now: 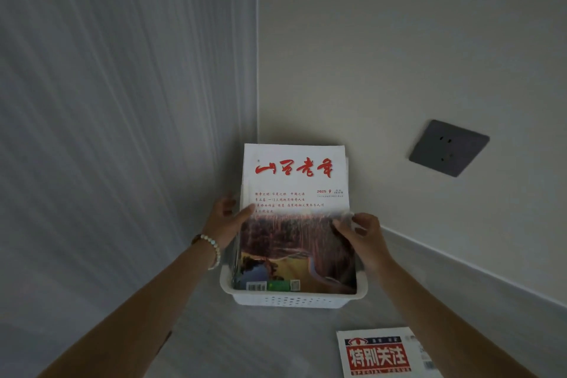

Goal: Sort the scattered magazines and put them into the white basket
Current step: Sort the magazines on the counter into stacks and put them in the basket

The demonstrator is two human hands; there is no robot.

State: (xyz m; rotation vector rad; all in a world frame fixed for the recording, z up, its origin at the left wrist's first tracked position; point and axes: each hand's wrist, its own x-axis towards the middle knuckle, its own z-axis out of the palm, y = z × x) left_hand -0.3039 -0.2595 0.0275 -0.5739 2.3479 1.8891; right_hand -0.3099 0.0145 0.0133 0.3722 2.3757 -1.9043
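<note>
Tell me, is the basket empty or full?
Not empty: magazines stand in the basket, rising above its rim, with the left hand and right hand gripping their sides. One stray magazine lies outside on the floor.

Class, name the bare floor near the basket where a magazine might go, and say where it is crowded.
Bare floor lies in front of the basket, reaching to the loose magazine. Crowded: the basket, filled by the magazine stack held by left hand and right hand.
</note>
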